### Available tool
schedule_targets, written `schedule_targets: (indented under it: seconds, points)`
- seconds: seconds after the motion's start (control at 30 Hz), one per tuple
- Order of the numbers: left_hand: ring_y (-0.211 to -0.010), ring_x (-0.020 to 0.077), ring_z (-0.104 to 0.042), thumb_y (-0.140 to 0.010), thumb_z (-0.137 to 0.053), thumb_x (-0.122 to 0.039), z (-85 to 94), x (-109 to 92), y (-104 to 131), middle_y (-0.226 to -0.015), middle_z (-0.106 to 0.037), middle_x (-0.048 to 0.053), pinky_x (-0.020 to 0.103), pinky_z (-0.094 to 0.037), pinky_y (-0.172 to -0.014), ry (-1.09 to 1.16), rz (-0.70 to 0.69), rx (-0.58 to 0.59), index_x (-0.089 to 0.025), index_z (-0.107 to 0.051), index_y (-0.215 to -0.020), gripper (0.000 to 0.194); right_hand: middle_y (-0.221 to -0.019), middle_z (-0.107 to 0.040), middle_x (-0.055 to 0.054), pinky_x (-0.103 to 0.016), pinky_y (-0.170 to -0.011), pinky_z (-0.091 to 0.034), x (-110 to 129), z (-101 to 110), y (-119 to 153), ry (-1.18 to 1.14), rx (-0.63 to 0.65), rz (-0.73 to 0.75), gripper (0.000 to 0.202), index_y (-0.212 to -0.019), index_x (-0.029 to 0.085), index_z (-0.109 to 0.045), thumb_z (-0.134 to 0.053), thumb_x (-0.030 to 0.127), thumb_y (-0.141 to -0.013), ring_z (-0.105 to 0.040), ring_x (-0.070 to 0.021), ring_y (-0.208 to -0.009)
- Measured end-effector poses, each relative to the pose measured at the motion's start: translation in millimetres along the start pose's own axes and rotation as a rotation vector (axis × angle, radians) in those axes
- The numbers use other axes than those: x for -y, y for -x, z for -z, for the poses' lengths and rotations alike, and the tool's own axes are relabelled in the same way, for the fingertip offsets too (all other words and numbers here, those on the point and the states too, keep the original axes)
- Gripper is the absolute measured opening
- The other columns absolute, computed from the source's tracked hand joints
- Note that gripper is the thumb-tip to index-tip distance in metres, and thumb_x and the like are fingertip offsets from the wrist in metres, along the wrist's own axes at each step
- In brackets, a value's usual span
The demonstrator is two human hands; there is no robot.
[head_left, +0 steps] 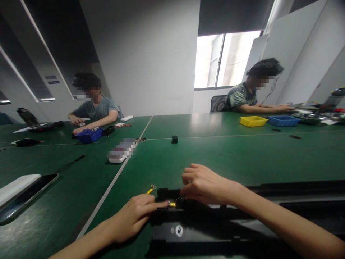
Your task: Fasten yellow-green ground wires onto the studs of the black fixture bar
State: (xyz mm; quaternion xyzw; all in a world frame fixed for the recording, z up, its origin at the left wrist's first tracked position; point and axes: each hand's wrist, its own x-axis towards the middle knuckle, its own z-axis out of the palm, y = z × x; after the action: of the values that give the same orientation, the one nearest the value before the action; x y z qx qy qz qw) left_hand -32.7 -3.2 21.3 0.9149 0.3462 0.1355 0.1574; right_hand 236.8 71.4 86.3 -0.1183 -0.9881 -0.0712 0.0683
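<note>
A long black housing (199, 226) lies across the front right of the green table. At its left end my left hand (137, 214) reaches in, its index fingertip on a small yellow part (171, 204) in the channel. Just right of that part, my right hand (202, 184) is closed with curled fingers over the channel; whatever its fingertips grip is hidden. A yellow piece with metal ring ends (151, 189) sticks out beyond my left hand's fingers. What the other fingers of my left hand hold, if anything, cannot be seen.
Phones (29, 198) lie at the left, and a white device (122, 151) stands further in. A small black cube (175, 139) sits mid-table. Blue (88, 136) and yellow (252, 121) bins are near two people seated across. Another blue bin (283, 121) is at the right.
</note>
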Motion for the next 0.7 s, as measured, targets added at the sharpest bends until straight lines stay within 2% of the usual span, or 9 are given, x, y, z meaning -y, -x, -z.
schedule_targets:
  seconds: [0.7]
  points:
    - [-0.082, 0.0237, -0.054, -0.089, -0.036, -0.006, -0.3, 0.9, -0.7, -0.09, -0.057, 0.006, 0.033, -0.043, -0.072, 0.004, 0.036, 0.039, -0.033, -0.038, -0.14, 0.057, -0.07, -0.056, 0.0, -0.032, -0.064, -0.02, -1.8, 0.0, 0.3, -0.005, -0.014, -0.01, 0.02, -0.078, 0.024, -0.068, -0.054, 0.029, -0.091, -0.043, -0.0155, -0.07]
